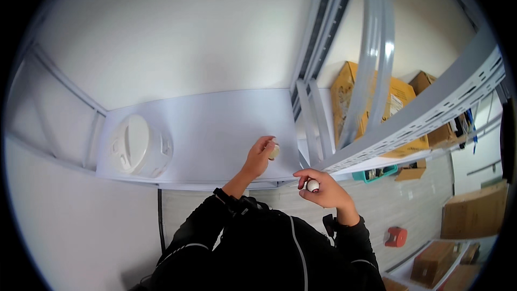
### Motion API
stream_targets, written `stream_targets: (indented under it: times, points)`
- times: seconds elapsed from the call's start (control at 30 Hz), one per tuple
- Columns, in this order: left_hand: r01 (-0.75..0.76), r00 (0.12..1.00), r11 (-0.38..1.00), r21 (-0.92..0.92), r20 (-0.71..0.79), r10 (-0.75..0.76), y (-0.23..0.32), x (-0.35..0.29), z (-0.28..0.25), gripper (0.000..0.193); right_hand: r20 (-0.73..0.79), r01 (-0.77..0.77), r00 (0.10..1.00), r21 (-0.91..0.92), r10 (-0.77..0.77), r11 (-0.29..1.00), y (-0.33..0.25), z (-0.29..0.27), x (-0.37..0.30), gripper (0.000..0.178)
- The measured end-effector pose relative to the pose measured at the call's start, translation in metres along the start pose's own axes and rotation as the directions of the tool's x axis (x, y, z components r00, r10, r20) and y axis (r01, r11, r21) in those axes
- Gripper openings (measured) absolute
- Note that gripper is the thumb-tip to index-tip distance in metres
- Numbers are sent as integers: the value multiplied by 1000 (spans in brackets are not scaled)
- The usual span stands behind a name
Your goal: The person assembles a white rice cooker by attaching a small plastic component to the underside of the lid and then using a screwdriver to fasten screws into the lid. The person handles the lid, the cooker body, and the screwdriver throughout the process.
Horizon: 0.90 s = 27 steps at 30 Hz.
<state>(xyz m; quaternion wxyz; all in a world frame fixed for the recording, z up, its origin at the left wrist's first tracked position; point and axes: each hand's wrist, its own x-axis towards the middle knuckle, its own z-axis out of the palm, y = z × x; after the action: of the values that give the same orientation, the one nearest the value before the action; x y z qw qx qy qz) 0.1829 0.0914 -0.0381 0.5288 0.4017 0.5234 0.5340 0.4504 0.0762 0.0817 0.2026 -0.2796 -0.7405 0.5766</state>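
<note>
My left hand (258, 157) is closed round a small, round, pale yellowish thing (274, 152) over the right part of the white shelf (226, 124). Its fingers hide part of it, so its kind is unclear. In front of the shelf edge, my right hand (326, 191) curls round a small white rounded thing (312, 185) with a dark reddish edge. The two hands are apart. A white round container (132, 145) with a raised bar across its top stands at the shelf's left end.
Grey metal rack posts (371, 48) and a perforated beam (420, 118) rise on the right. Behind them sits a large yellow-brown carton (396, 102). Lower right are a teal basket (375, 174), a red stool (396, 236) and cardboard boxes (474, 213).
</note>
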Motion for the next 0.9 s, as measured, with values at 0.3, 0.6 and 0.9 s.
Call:
stream_targets:
  times: [0.3, 0.6, 0.9]
  points:
    - [123, 979, 992, 26, 163, -126, 83, -76, -25, 41, -148, 262, 940, -257, -306, 930, -42, 59, 62, 58]
    - [-88, 996, 916, 392, 22, 87, 151, -133, -100, 50, -102, 232, 966, -48, -236, 972, -62, 137, 126, 48]
    - [-241, 793, 484, 841, -117, 599, 176, -164, -242, 51, -177, 113, 981, 183, -81, 977, -90, 224, 203, 44]
